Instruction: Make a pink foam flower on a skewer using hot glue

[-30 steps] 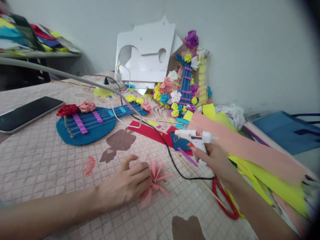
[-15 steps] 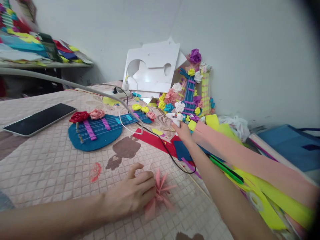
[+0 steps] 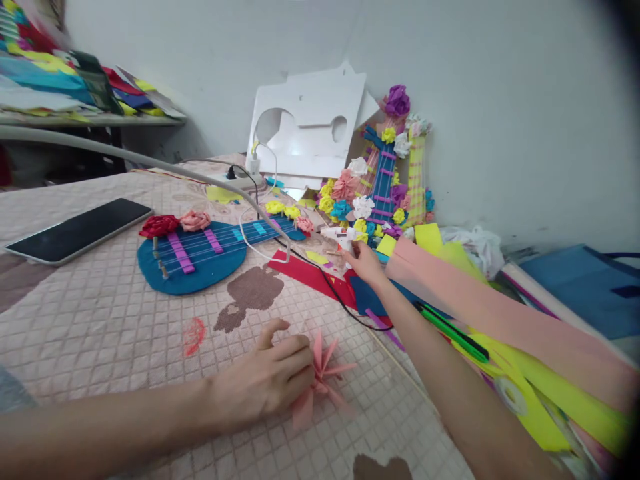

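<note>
My left hand (image 3: pixel 265 380) rests on the quilted cloth, its fingers closed on a pink paper flower (image 3: pixel 323 377) with spiky strips. My right hand (image 3: pixel 365 261) is stretched far forward and holds a white glue gun (image 3: pixel 339 237) low over the cloth, next to the heap of paper flowers. The gun's black cord (image 3: pixel 345 308) trails back across red and blue paper scraps.
A blue paper guitar (image 3: pixel 195 252) with flowers lies at centre left, and a dark phone (image 3: pixel 80 230) beyond it. More paper guitars (image 3: pixel 385 175) lean on the wall by white cut board (image 3: pixel 310 130). Pink and yellow sheets (image 3: pixel 500 307) and a green pen (image 3: pixel 450 330) fill the right.
My right hand carried the glue gun from near me out to the flower heap, then lowered it toward the cloth. My left hand stayed on the pink flower.
</note>
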`<state>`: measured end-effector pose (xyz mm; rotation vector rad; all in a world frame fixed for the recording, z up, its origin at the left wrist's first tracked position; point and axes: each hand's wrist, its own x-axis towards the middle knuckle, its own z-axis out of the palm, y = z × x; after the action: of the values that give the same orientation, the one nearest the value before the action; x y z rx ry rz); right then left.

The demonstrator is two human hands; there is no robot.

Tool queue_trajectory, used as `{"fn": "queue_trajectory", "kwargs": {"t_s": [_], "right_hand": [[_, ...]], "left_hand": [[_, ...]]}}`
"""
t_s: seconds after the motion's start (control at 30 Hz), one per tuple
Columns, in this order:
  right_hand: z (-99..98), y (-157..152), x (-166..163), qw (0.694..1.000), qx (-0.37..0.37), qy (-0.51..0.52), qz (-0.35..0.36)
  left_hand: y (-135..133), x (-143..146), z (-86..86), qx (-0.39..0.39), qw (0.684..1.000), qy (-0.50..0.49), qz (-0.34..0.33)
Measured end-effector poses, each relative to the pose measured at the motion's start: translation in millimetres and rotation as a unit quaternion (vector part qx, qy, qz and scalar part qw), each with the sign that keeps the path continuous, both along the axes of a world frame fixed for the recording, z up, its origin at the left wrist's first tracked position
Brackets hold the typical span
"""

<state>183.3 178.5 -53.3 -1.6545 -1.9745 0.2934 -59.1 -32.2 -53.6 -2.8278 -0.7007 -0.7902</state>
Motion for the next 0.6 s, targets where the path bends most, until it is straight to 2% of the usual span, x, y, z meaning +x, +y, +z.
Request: {"fn": "queue_trajectory", "kwargs": {"t_s": [0.23, 0.43, 0.53, 0.6], "right_hand": [[1.2, -6, 5, 1.000, 0.016, -0.007, -0.008], [2.6, -16, 12, 0.999, 0.041, 0.015, -0.009], [13.0, -36, 14, 0.996, 0.080, 0.025, -0.034], [22.9, -64, 11, 0.992, 0.114, 0.033, -0.042]], "left_hand": [[1, -1, -4.0, 0.002, 1.000, 0.002, 0.002], [1, 0, 0.1, -0.021, 1.000, 0.002, 0.000], [1, 0, 2.0, -0.035, 0.999, -0.003, -0.001], [1, -1, 2.5, -0.042, 0.999, 0.000, -0.002]]}}
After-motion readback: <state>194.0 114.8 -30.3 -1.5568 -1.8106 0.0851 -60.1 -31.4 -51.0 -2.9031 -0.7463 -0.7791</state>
